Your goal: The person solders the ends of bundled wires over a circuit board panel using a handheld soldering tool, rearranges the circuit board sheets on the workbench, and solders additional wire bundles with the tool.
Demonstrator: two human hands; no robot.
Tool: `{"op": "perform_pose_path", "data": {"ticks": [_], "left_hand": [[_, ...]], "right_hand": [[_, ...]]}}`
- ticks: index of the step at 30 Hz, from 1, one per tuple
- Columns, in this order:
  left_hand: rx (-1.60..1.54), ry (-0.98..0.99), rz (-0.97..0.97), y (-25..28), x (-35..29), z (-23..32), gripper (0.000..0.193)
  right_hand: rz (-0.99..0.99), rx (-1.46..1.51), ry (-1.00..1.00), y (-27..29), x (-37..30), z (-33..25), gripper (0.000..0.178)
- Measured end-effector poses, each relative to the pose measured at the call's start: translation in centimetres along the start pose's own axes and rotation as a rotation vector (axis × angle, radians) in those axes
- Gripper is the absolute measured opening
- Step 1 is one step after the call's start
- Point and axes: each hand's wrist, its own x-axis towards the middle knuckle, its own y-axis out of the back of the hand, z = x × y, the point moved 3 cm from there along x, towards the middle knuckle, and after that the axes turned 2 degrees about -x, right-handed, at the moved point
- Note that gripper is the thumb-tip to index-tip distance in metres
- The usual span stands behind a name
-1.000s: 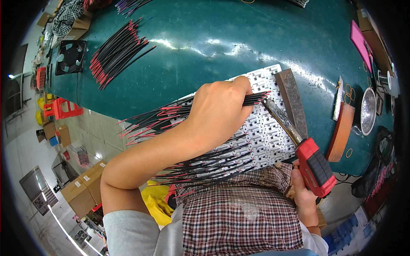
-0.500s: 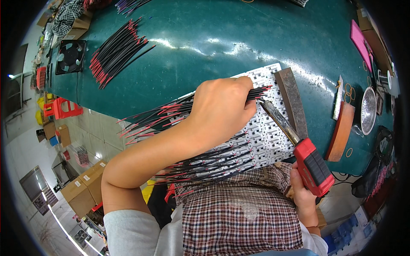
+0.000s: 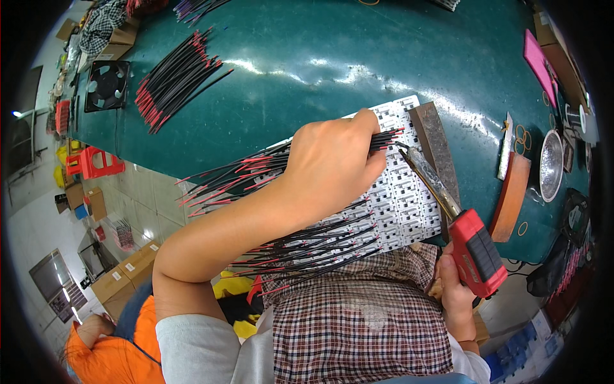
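Observation:
My left hand [image 3: 332, 160] is closed around a bundle of black wires [image 3: 387, 139] with red ends, above a white panel of small circuit boards [image 3: 409, 214]. The wires trail out to the left under my wrist. In my right hand [image 3: 455, 291] is a soldering iron [image 3: 478, 253] with a red and black handle. Its tip points up and left, close to the right ends of the held wires; contact cannot be made out. More red-tipped black wires [image 3: 307, 246] lie across the panel's near part, below my left forearm.
A dark metal bar [image 3: 436, 147] lies along the panel's right edge. Farther right are an orange-brown curved block [image 3: 511, 198], a metal bowl [image 3: 551, 166] and rubber bands. A wire pile [image 3: 182, 80] and a black fan [image 3: 106, 86] are at far left. Someone in orange [image 3: 118, 349] is at lower left.
The soldering iron has shifted a little to the right with my right hand. My left hand stays almost still on the wires. A person in orange has come into view at lower left.

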Motion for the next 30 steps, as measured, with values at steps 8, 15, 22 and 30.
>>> {"op": "perform_pose_path", "data": {"ticks": [8, 15, 22, 30], "left_hand": [[0.075, -0.059, 0.061, 1.2, -0.2, 0.4, 0.008], [0.090, -0.086, 0.181, 2.4, -2.1, 2.3, 0.022], [0.014, -0.088, 0.104, -0.6, -2.9, 0.7, 0.020], [0.055, -0.090, 0.151, -1.0, -2.7, 0.4, 0.020]], "right_hand": [[-0.034, -0.021, 0.217, 0.0, -0.1, -0.6, 0.024], [-0.074, -0.049, 0.138, 1.0, -1.2, 0.3, 0.024], [-0.101, -0.091, 0.034, 0.4, -0.7, -0.4, 0.022], [-0.093, -0.081, 0.032, -0.2, -0.4, 0.0, 0.024]]}}
